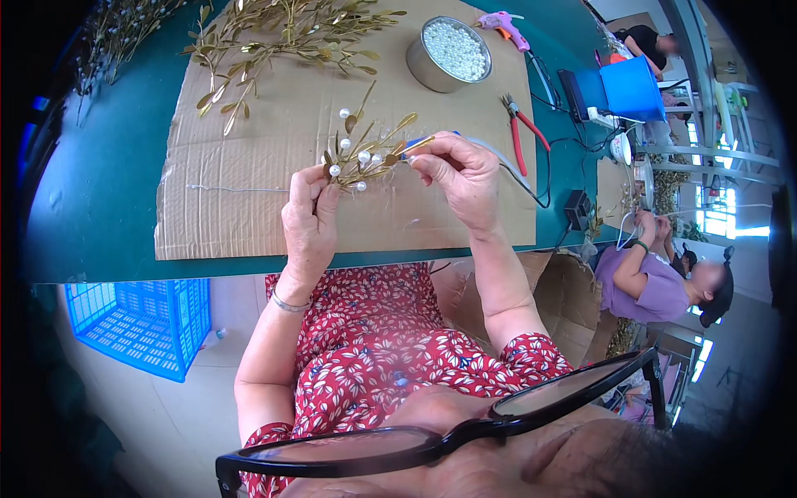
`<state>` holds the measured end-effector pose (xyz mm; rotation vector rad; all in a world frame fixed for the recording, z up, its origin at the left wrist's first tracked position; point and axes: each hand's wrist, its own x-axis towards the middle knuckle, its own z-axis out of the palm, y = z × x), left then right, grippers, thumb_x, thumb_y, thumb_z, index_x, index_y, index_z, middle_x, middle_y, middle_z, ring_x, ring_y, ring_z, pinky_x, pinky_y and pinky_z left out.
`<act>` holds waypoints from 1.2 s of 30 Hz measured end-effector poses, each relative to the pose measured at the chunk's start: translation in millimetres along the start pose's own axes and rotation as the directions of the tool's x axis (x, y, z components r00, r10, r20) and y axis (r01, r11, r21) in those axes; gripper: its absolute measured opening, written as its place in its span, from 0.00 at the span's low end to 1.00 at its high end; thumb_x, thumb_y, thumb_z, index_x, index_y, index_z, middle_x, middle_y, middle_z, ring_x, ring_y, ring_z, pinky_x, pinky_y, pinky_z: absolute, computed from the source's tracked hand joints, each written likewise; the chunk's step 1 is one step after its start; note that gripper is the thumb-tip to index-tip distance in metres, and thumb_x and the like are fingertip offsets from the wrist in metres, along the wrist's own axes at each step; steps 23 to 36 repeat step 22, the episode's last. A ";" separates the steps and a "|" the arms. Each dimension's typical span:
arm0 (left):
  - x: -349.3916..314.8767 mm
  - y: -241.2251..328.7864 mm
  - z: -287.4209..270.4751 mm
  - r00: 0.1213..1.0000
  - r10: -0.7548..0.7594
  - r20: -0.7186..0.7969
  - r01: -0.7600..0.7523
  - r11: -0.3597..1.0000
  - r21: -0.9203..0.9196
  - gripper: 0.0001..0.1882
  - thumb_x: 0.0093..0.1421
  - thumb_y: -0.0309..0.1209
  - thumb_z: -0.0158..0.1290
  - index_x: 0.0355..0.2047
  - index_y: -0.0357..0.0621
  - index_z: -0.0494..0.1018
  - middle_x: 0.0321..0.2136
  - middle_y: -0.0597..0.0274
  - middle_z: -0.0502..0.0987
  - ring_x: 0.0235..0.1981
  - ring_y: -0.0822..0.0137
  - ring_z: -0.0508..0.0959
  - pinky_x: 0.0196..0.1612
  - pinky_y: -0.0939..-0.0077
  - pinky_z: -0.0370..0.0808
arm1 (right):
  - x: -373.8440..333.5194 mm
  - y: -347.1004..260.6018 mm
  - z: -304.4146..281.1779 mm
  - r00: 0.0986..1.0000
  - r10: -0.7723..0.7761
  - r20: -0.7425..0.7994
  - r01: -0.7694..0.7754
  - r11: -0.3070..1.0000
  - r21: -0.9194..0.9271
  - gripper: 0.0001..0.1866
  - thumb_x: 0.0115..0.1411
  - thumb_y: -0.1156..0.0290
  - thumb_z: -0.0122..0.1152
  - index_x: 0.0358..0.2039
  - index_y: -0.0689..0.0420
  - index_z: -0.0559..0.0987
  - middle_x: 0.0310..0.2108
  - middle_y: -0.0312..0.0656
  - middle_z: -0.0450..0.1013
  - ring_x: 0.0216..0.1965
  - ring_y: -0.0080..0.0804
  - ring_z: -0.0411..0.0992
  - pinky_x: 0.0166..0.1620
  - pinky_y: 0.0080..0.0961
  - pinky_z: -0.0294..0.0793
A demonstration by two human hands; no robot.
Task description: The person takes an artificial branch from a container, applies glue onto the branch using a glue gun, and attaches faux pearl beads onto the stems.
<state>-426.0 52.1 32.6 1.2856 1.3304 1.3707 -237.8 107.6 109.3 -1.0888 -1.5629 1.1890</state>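
My left hand (310,217) pinches the lower stem end of a gold leafy sprig (353,173) above the cardboard. Several white pearl beads (364,156) sit among its leaves. My right hand (462,176) is closed, thumb against fingertips, right at the sprig's right side; what lies between the fingertips is too small to make out. A blue tool (413,147) with a grey-blue cord shows partly behind the right fingers. Left of my left hand, a thin pale wire (237,188) runs across the cardboard.
A metal bowl of pearl beads (452,51), a pink glue gun (505,26) and red-handled pliers (523,137) lie beyond my hands. More gold sprigs (290,37) rest on the cardboard sheet (224,228). A blue crate (141,332) stands below left. A co-worker (652,282) sits at right.
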 end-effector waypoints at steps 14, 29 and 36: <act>0.0 -2.5 0.0 0.999 -0.030 -0.012 0.029 0.997 -0.070 0.10 0.64 0.23 0.43 0.45 0.36 0.61 0.32 0.65 0.74 0.33 0.80 0.68 0.39 0.86 0.65 | -4.3 11.3 11.3 0.998 0.037 -0.043 -0.026 0.972 0.234 0.08 0.53 0.82 0.61 0.35 0.65 0.78 0.29 0.38 0.74 0.28 0.19 0.71 0.31 0.14 0.71; 2.2 -13.8 3.1 0.999 -0.011 -0.033 0.005 0.985 -0.173 0.10 0.65 0.24 0.43 0.46 0.37 0.60 0.33 0.67 0.71 0.33 0.80 0.66 0.39 0.88 0.64 | -8.8 14.6 4.9 0.973 0.227 0.050 -0.211 0.771 0.600 0.09 0.58 0.77 0.57 0.39 0.65 0.77 0.30 0.43 0.76 0.27 0.23 0.71 0.31 0.16 0.72; 2.2 -13.8 3.1 0.999 -0.011 -0.033 0.005 0.985 -0.173 0.10 0.65 0.24 0.43 0.46 0.37 0.60 0.33 0.67 0.71 0.33 0.80 0.66 0.39 0.88 0.64 | -8.8 14.6 4.9 0.973 0.227 0.050 -0.211 0.771 0.600 0.09 0.58 0.77 0.57 0.39 0.65 0.77 0.30 0.43 0.76 0.27 0.23 0.71 0.31 0.16 0.72</act>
